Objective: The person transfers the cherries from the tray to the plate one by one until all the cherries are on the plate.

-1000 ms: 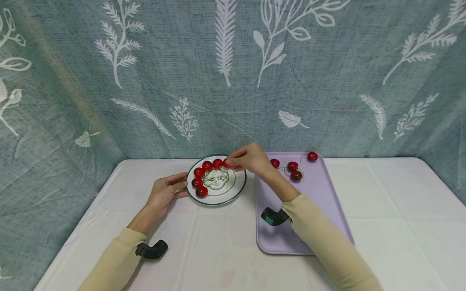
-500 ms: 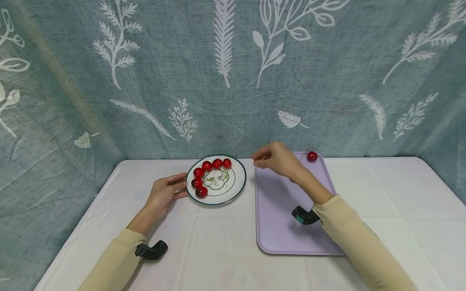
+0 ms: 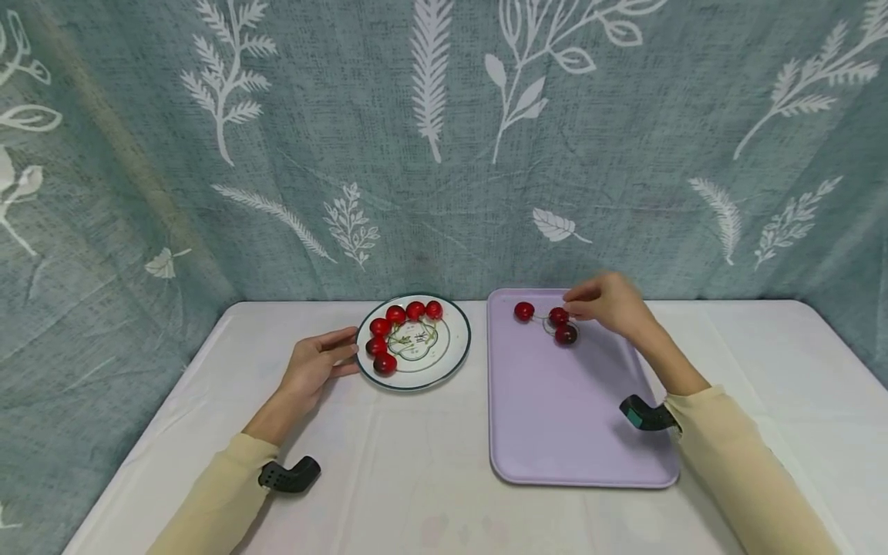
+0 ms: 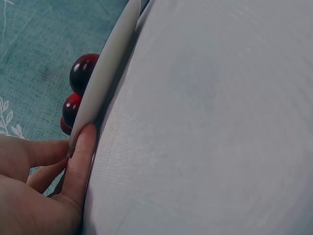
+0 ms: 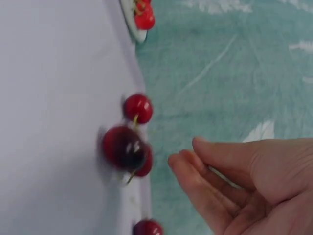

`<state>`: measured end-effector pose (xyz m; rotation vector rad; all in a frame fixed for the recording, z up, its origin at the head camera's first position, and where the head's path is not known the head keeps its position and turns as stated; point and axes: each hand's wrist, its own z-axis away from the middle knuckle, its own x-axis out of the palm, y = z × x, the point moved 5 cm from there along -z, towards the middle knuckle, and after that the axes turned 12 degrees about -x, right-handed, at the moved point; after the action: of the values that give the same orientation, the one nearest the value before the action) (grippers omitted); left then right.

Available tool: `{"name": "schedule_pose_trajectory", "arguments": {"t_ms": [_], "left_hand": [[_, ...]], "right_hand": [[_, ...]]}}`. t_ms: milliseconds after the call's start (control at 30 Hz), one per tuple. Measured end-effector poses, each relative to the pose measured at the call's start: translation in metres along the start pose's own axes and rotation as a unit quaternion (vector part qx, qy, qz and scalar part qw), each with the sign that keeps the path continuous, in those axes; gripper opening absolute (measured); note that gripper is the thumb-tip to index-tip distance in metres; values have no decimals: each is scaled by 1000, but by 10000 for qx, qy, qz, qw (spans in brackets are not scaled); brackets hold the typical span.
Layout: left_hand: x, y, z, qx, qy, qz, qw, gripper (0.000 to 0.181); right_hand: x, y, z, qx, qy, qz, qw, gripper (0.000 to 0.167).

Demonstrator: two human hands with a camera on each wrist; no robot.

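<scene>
My left hand (image 3: 310,373) holds the rim of a white plate (image 3: 444,356) with a dark edge. In the left wrist view its fingers (image 4: 80,161) pinch that rim from both sides. Several red cherries (image 3: 379,327) form an arc along the plate's left and back, stems inward. My right hand (image 3: 610,305) hovers over the back right of a lilac tray (image 3: 555,416), nothing between its slightly parted fingertips. Close to it are cherries on the tray: a dark one (image 5: 124,148), one (image 5: 138,108) farther left, and another (image 5: 147,228) that the hand hides in the head view.
A white cloth (image 3: 416,462) covers the table. Behind it hangs a green-grey curtain (image 3: 388,231) with white leaf prints. Each sleeve has a black wrist camera (image 3: 648,414) strapped near the cuff.
My right hand has let go of a cherry at the plate's back edge and moved right, across to the tray's far corner. The left hand has stayed at the plate.
</scene>
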<state>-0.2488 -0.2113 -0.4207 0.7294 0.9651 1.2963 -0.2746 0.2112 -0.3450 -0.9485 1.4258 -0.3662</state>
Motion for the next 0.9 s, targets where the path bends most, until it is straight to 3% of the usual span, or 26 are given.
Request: {"name": "schedule_pose_trajectory", "arguments": {"t_ms": [133, 233, 400, 467, 633, 900], "left_hand": [[-1, -1, 0, -18, -3, 9, 10000, 48], [-1, -1, 0, -30, -8, 16, 10000, 48], [-4, -2, -1, -41, 25, -25, 10000, 48], [-5, -2, -2, -40, 71, -64, 9999, 48], [-4, -3, -2, -42, 114, -79, 9999, 48], [-2, -4, -3, -23, 64, -39, 10000, 49]], "right_hand": [[-4, 20, 11, 581, 71, -360, 9976, 31], [-1, 31, 18, 959, -151, -915, 9911, 33], [10, 45, 26, 1679, -749, -1918, 9641, 41], [14, 48, 26, 1881, -810, -2156, 9548, 41], [20, 54, 23, 2042, -812, -2457, 9441, 38], [24, 52, 19, 2105, -773, -2421, 9440, 25]]}}
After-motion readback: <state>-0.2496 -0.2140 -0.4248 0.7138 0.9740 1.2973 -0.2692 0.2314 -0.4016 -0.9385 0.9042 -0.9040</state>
